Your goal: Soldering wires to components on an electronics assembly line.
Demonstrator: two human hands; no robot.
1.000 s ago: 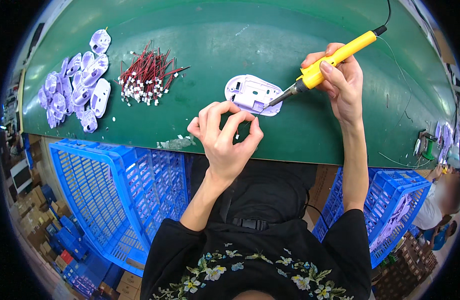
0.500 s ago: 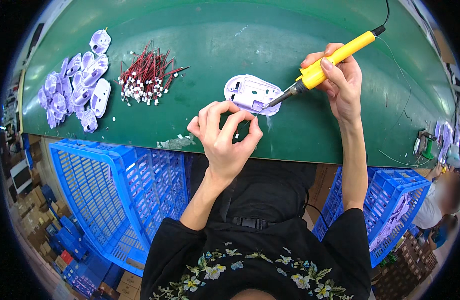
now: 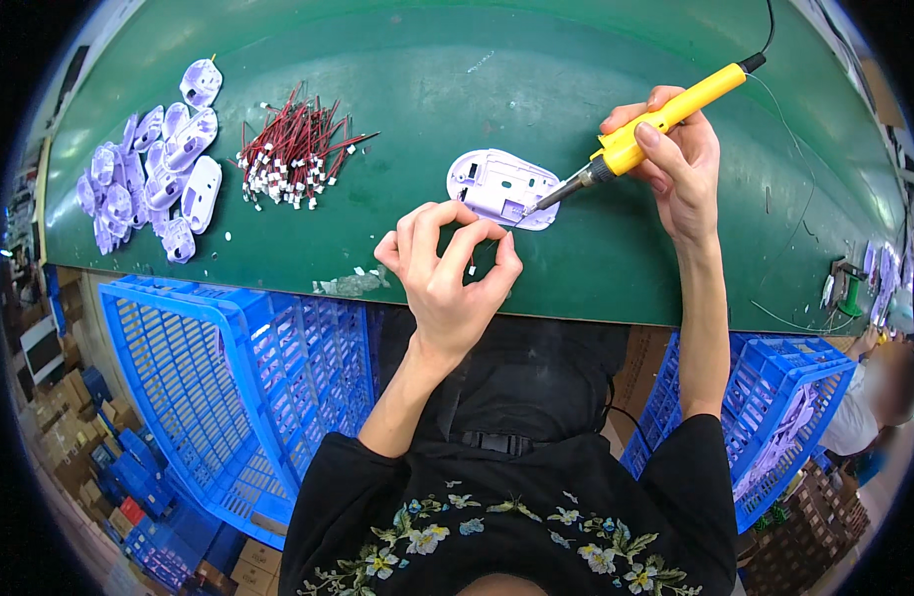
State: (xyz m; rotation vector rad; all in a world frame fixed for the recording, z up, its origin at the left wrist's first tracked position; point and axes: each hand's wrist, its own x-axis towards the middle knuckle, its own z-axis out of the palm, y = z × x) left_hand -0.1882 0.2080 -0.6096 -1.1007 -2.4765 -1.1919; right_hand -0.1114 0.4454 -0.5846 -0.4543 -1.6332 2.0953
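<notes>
My right hand [image 3: 680,164] grips a yellow soldering iron [image 3: 665,121] from above. Its dark tip reaches down to the near right edge of a pale lilac plastic shell [image 3: 496,184], which lies hollow side up on the green bench. My left hand [image 3: 447,263] is closed in a pinch at the shell's near edge, thumb and forefinger on a thin wire lead. A small piece of that lead [image 3: 472,268] shows between the fingers; the rest is hidden by the hand. Whether the tip touches the wire end is too small to tell.
Red-and-black wire leads with white connectors [image 3: 293,154] are heaped left of the shell. More lilac shells [image 3: 159,179] are piled at the far left. Blue crates [image 3: 228,328] stand below the bench edge on both sides. A green spool [image 3: 851,296] sits at the right, near another person.
Both hands, the soldering iron and the shell hold almost the same place. Only a very slight shift of the whole picture shows.
</notes>
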